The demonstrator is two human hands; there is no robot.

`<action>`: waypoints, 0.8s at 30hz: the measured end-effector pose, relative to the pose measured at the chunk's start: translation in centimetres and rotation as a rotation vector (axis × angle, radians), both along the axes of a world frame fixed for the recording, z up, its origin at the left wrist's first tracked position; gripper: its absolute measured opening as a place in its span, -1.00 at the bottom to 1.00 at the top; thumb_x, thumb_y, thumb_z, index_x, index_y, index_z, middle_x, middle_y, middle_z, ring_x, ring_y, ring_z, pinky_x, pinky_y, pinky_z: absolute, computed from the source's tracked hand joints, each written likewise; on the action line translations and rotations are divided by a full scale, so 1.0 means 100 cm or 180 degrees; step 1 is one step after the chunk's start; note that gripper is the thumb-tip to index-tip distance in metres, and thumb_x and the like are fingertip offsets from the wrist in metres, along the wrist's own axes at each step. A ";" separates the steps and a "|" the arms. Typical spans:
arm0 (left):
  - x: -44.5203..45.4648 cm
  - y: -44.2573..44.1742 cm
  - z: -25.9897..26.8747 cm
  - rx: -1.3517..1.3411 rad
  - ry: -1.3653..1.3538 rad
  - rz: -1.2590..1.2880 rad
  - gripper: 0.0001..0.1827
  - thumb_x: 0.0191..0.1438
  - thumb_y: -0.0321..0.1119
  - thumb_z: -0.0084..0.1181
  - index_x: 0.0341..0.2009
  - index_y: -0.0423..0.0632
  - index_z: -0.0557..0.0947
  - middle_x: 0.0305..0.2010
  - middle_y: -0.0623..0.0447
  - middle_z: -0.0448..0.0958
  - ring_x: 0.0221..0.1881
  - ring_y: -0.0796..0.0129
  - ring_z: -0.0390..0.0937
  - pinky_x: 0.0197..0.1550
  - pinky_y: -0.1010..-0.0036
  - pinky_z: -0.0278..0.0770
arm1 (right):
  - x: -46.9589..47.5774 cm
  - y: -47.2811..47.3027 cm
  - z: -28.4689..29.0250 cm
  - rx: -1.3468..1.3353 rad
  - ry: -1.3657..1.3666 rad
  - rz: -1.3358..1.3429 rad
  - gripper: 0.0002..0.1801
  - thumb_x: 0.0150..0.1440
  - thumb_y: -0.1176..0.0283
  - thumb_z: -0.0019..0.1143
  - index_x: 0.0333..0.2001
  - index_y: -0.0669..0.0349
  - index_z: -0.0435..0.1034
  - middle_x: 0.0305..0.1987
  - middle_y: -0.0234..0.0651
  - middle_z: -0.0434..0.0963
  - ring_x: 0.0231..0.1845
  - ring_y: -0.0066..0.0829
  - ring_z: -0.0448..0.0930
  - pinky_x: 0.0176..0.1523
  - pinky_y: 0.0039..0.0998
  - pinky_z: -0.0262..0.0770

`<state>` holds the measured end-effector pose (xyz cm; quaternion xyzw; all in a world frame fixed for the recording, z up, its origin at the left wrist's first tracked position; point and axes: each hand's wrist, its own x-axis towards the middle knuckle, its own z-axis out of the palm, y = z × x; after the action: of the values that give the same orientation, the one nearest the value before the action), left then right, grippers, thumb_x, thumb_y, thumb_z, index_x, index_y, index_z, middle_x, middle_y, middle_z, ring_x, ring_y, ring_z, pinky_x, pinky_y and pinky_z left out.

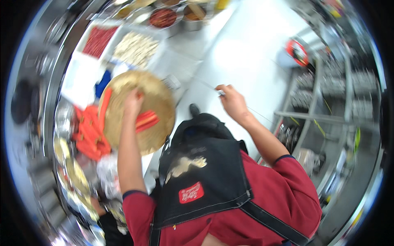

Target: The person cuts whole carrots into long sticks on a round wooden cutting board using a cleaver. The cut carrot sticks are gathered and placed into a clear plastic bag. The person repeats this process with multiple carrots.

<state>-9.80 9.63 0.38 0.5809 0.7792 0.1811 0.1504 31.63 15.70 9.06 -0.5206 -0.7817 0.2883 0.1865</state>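
Observation:
A round wooden chopping block (154, 89) lies before me on the left. Over it is my left hand (134, 101), its fingers curled around a small orange bit that looks like carrot. Beside that hand rest some cut carrot lengths (147, 121), and a long carrot piece (105, 103) lies along the block's left edge. My right hand (232, 103) is out to the right, above the floor and away from the block. Between its fingers is a small shiny metallic thing (221, 92), too blurred to name.
Peeled carrots (92, 135) are heaped left of the block. Behind it stand a tub of red shreds (98, 41) and a tub of pale slices (135, 47). A blue cloth (103, 83) lies nearby. At right is a metal rack (311, 115). Another person's dark sleeve (112, 229) shows lower left.

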 end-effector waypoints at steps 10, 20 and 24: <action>0.069 0.021 0.058 -0.0187 -0.1961 -0.0226 -0.93 0.07 -0.51 0.12 -0.31 -0.14 0.56 -0.38 0.13 0.50 -0.42 0.49 0.44 -0.36 0.52 0.44 | 0.161 -0.128 -0.056 -0.0902 0.0162 -0.2189 -0.68 0.11 0.50 0.18 -0.03 0.11 0.40 -0.27 -0.04 0.59 -0.22 -0.02 0.61 -0.14 -0.15 0.51; 0.341 0.039 -0.003 -0.2394 -0.5586 0.0627 -0.65 -0.01 -0.66 -0.03 -0.09 -0.08 0.50 -0.10 -0.04 0.51 -0.20 0.30 0.46 -0.16 0.43 0.47 | 0.318 -0.202 -0.191 -0.1818 -0.0084 -0.3375 -0.59 -0.01 0.50 0.27 -0.05 0.07 0.38 -0.27 0.00 0.60 -0.15 0.02 0.63 -0.11 -0.14 0.52; 0.469 0.171 -0.043 -0.2788 -0.6048 -0.0518 -0.69 0.11 -0.50 0.11 -0.02 -0.05 0.50 -0.02 -0.02 0.54 0.06 0.22 0.51 0.08 0.35 0.47 | 0.355 -0.200 -0.192 -0.1999 0.0159 -0.3720 -0.60 -0.01 0.50 0.27 -0.06 0.09 0.38 -0.31 -0.02 0.60 -0.20 0.01 0.63 -0.14 -0.15 0.51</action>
<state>37.11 26.74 -3.88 0.1451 0.2966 0.2542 0.9091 67.13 -4.29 -10.19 -0.8817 -0.2449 0.3659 0.1696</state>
